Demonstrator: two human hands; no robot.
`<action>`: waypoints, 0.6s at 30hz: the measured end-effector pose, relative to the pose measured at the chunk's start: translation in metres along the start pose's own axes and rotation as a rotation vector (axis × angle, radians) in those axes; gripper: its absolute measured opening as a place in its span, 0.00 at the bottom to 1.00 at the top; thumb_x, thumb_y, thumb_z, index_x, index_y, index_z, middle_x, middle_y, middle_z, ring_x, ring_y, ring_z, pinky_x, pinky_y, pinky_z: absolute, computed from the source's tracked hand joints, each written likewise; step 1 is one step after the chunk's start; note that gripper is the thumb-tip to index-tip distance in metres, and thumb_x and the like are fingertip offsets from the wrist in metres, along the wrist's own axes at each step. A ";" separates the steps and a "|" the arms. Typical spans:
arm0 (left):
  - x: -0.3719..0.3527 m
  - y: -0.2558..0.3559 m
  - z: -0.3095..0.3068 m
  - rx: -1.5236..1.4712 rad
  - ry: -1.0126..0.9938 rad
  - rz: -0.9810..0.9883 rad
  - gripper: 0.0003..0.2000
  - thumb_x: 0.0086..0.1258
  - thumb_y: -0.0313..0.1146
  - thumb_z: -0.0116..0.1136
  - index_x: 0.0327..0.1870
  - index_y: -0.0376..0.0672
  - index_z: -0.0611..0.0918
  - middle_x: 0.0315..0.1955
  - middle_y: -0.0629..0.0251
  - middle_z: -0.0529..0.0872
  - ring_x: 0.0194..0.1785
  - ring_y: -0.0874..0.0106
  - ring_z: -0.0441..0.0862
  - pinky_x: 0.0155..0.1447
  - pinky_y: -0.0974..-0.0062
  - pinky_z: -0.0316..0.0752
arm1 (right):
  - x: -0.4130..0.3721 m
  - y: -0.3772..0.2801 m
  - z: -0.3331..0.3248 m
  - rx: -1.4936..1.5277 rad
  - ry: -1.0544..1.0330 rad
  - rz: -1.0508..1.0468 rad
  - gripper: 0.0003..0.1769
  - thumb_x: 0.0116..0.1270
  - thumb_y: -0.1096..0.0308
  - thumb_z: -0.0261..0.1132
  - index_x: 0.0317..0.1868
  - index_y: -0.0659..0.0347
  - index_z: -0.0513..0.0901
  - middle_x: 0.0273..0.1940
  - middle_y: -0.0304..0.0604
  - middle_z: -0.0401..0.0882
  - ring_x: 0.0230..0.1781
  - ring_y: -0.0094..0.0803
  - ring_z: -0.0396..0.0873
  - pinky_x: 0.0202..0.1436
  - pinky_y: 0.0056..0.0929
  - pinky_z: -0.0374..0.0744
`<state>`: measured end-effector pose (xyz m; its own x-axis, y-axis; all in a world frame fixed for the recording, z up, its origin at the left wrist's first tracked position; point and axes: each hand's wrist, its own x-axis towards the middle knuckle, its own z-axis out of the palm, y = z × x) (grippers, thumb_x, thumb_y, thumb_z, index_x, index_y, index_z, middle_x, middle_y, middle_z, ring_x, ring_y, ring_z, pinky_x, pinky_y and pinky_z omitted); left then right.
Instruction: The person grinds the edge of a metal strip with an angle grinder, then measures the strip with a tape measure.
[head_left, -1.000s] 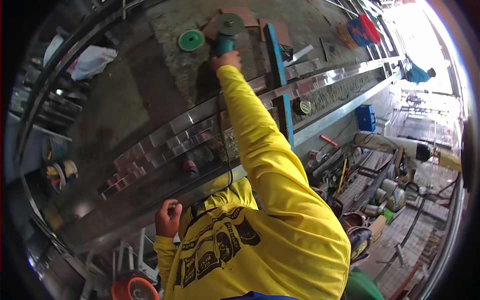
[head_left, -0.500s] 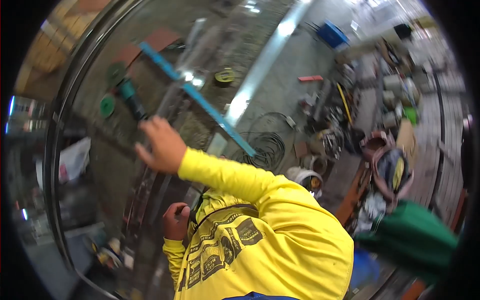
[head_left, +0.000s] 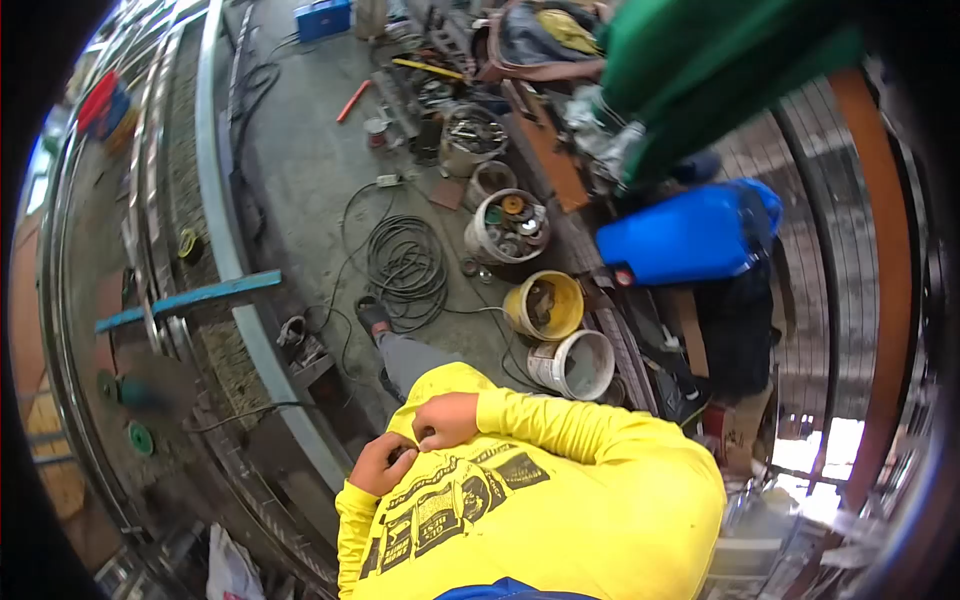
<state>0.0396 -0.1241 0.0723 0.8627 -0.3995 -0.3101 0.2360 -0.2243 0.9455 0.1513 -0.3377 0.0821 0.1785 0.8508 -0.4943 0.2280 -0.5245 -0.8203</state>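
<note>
My left hand is in front of my belly, close against the yellow shirt, with its fingers curled in. Right beside it, my right hand rests against the shirt front, fingers bent and closed. The fingertips of both hands meet near the fabric; whatever they pinch, if anything, is hidden. At the left, a blurred teal angle grinder lies by a green disc, away from both hands. A blue bar lies across the long metal beams.
Coiled cable lies on the floor ahead of my foot. Buckets stand to its right, among them a yellow bucket and a white bucket. A blue jerrycan and green cloth are farther right.
My right hand has pulled back from near the angle grinder to my belly, beside my left hand. The view has swung right, bringing the buckets, the coiled cable and the jerrycan further in.
</note>
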 end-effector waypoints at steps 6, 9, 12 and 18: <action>0.006 0.019 0.010 0.105 -0.310 0.059 0.12 0.67 0.27 0.65 0.50 0.37 0.85 0.38 0.54 0.86 0.42 0.59 0.86 0.47 0.66 0.79 | -0.071 0.032 0.044 0.134 0.228 -0.053 0.14 0.68 0.59 0.67 0.46 0.60 0.89 0.43 0.50 0.86 0.47 0.47 0.84 0.53 0.43 0.80; 0.025 0.036 0.021 0.317 -0.365 0.069 0.12 0.64 0.29 0.67 0.48 0.39 0.87 0.38 0.55 0.87 0.43 0.57 0.87 0.49 0.65 0.80 | -0.090 0.051 0.049 0.162 0.236 -0.138 0.14 0.69 0.61 0.66 0.48 0.60 0.89 0.46 0.50 0.87 0.48 0.48 0.85 0.55 0.42 0.81; 0.057 0.054 0.048 0.627 -0.357 0.051 0.10 0.62 0.34 0.69 0.42 0.43 0.89 0.35 0.60 0.88 0.44 0.56 0.86 0.48 0.64 0.79 | -0.119 0.053 0.041 0.021 0.333 0.039 0.18 0.60 0.56 0.70 0.46 0.60 0.90 0.44 0.51 0.88 0.49 0.49 0.86 0.52 0.44 0.82; 0.146 0.029 0.109 0.975 -0.428 0.307 0.09 0.63 0.40 0.66 0.40 0.48 0.88 0.35 0.63 0.87 0.41 0.55 0.85 0.44 0.57 0.76 | -0.127 0.098 0.065 -0.287 0.706 0.228 0.11 0.51 0.62 0.68 0.35 0.54 0.91 0.34 0.45 0.89 0.40 0.50 0.88 0.43 0.48 0.84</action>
<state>0.1234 -0.2862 0.0436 0.5541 -0.7899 -0.2628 -0.5766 -0.5919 0.5632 0.0882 -0.4948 0.0461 0.7933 0.5491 -0.2630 0.3335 -0.7533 -0.5668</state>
